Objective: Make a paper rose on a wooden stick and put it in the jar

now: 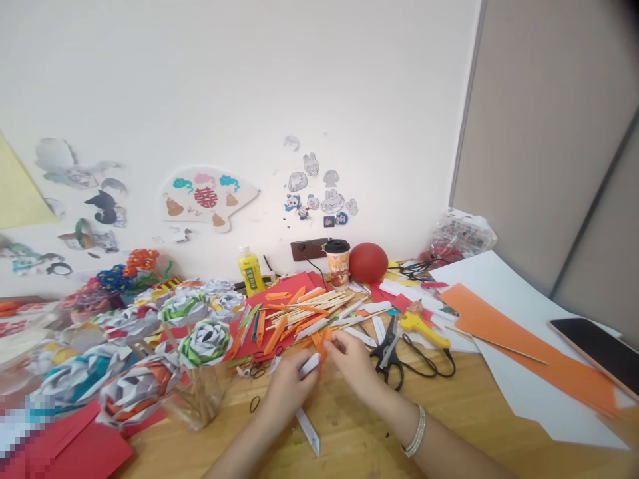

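My left hand (289, 386) is closed on a folded white paper strip (310, 364) that pokes out past the thumb. Close beside it, my right hand (353, 362) pinches a folded orange paper strip (322, 344). The two strips meet or overlap between my hands; whether they are joined I cannot tell. Below my left hand another folded white strip (308, 432) lies on the table. Just beyond my hands is a pile of thin wooden sticks (312, 307) with orange and white folded strips on red paper (294, 287).
Black scissors (387, 356) and a yellow glue gun (424, 330) lie right of my hands. White and orange sheets (524, 346) and a phone (594, 356) are farther right. Paper flowers (204, 342) crowd the left. A cup (338, 265) and yellow bottle (251, 271) stand behind.
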A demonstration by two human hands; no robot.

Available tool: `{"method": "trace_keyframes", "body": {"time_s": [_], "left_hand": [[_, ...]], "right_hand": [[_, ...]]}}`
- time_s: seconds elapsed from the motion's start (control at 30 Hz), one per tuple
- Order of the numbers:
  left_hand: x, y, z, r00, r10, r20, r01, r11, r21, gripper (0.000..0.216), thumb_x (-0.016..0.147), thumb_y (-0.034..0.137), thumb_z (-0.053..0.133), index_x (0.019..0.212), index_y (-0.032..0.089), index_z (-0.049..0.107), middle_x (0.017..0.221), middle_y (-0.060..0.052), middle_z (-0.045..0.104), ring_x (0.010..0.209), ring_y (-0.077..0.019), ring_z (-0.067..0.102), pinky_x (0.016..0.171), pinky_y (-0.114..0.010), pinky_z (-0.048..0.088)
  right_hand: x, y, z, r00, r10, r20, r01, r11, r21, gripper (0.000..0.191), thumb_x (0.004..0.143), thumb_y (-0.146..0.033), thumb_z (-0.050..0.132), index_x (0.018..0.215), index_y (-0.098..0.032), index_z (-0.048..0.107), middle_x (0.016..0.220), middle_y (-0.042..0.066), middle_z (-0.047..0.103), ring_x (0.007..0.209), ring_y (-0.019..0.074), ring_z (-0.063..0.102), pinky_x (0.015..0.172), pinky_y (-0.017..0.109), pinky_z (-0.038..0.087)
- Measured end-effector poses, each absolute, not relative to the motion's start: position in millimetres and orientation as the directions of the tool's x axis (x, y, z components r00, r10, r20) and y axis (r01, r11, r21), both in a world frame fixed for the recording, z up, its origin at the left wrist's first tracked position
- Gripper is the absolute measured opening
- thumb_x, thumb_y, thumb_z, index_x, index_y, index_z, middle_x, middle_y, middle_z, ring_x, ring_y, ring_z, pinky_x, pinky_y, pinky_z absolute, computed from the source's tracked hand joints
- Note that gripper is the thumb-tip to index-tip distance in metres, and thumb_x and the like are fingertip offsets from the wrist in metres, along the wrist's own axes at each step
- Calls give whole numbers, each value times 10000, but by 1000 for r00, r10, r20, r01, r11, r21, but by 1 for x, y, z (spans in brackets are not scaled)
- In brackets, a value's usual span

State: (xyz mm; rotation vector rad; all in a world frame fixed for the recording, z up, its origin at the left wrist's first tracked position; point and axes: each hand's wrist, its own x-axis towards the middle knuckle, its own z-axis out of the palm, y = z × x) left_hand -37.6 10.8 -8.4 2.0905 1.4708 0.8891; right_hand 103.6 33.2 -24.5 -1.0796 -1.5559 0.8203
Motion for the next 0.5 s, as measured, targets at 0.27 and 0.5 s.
{"method": "trace_keyframes", "body": {"time_s": [0.27, 0.5], "left_hand": [[-33, 9, -6, 239, 950, 199, 582, -304, 754, 281, 768, 357, 410, 566, 166, 456, 547, 27, 431, 550, -127, 385, 523, -222, 286], [-39, 11, -10, 238, 938, 253, 695, -346, 630, 157, 718, 203, 423, 682, 172, 572, 634, -3, 568, 616, -162, 483, 576, -231, 318]], "right_hand": [[100, 34, -28, -125, 940, 318, 186, 337, -923, 52, 702, -205, 467, 671, -176, 497, 590, -37, 477, 556, 114, 438, 516, 215, 339], [99, 32, -28, -132, 941, 311, 265, 336, -904, 43, 662, -168, 479, 628, -180, 501, 568, -50, 463, 544, 108, 408, 510, 209, 313]]}}
